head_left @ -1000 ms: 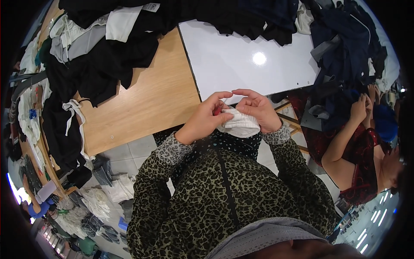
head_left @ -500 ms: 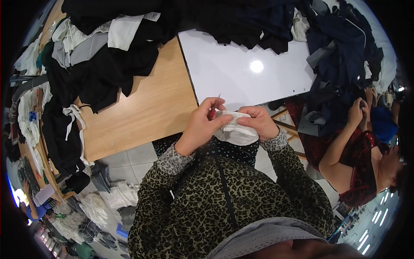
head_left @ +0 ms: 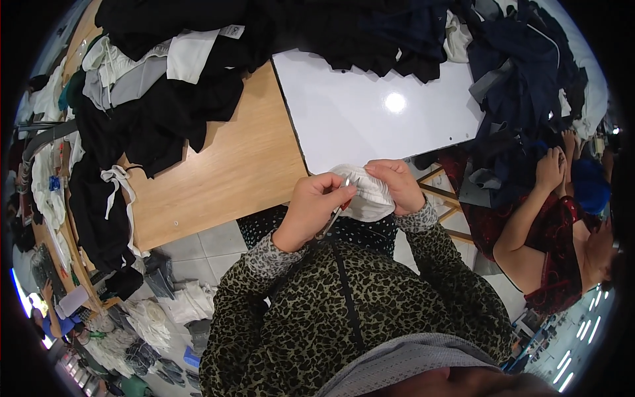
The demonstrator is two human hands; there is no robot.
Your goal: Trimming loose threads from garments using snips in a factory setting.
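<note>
Gripping red-and-metal snips, the left hand has its fingers closed around them, the blades up against a bunched white cloth. Pinching the cloth's far right edge between thumb and fingers, the right hand sits just beside; the hands are near each other but apart. The cloth is between them, above the lap, by the near edge of the table. Whether the left hand also touches the cloth, I cannot tell. A small pale label with dark print shows at the corner of a white garment on the far left; its print is too small to make out. Black clothes lie around that garment, navy clothes are heaped at the right, and a person in dark red sits beside those.
</note>
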